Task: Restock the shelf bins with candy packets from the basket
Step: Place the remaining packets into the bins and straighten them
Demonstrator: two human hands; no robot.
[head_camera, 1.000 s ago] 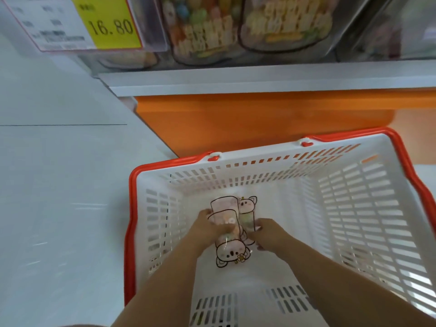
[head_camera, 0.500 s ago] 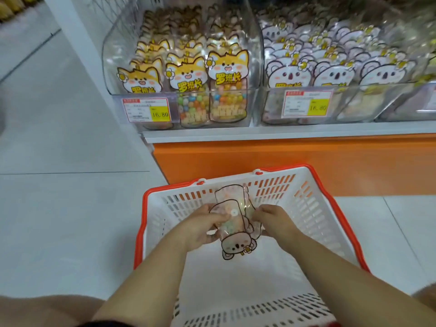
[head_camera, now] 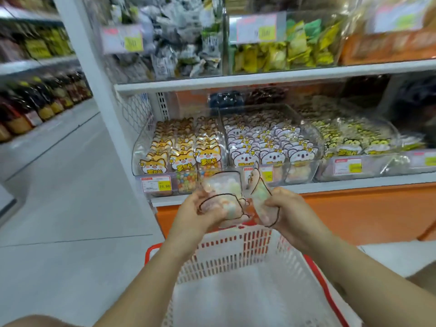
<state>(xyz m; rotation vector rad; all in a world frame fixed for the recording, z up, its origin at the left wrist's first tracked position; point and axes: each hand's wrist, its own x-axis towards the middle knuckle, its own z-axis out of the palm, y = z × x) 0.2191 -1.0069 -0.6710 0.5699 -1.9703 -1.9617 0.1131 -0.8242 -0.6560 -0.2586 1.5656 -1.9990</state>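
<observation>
Up out of the basket (head_camera: 238, 258) since a moment ago: my left hand (head_camera: 198, 214) now curls round one candy packet (head_camera: 223, 197) and my right hand (head_camera: 289, 208) pinches the other packet (head_camera: 260, 197), both level with the bin fronts. Risk, I judge: slick film slipping from a loose pinch, or a corner snagging the koala bin (head_camera: 269, 138) lip. The upper shelf (head_camera: 236, 82) overhangs, so open room lies only above the clear front wall; the fox bin (head_camera: 181, 149) beside it looks full.
</observation>
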